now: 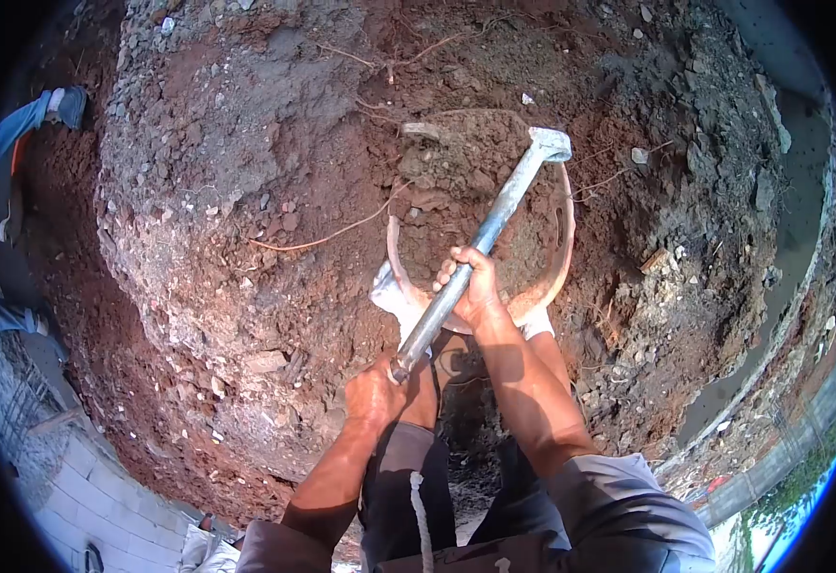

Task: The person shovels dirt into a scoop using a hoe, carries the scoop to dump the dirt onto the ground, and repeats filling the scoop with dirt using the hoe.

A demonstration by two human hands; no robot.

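My left hand (pixel 375 393) is closed around the lower end of a hoe (pixel 508 202) with a grey metal pipe handle. Farther up the same handle, the fingers of my right hand (pixel 473 279) are wrapped round it. The handle slants up to the right, ending in a pale collar over the far right rim of a pan; the blade is hidden from this angle. Under the handle lies that wide pan (pixel 568 234), its rim coated with dirt, holding loose brown soil (pixel 475 167). My feet, in pale footwear (pixel 399 296), stand at its near edge.
Rough reddish earth (pixel 275 124) with stones surrounds the pan. A thin root (pixel 337 234) crosses the ground on its left. Another person's legs in blue trousers (pixel 21 124) show at far left. Grey blockwork (pixel 103 497) lies lower left, a concrete strip (pixel 800 191) at right.
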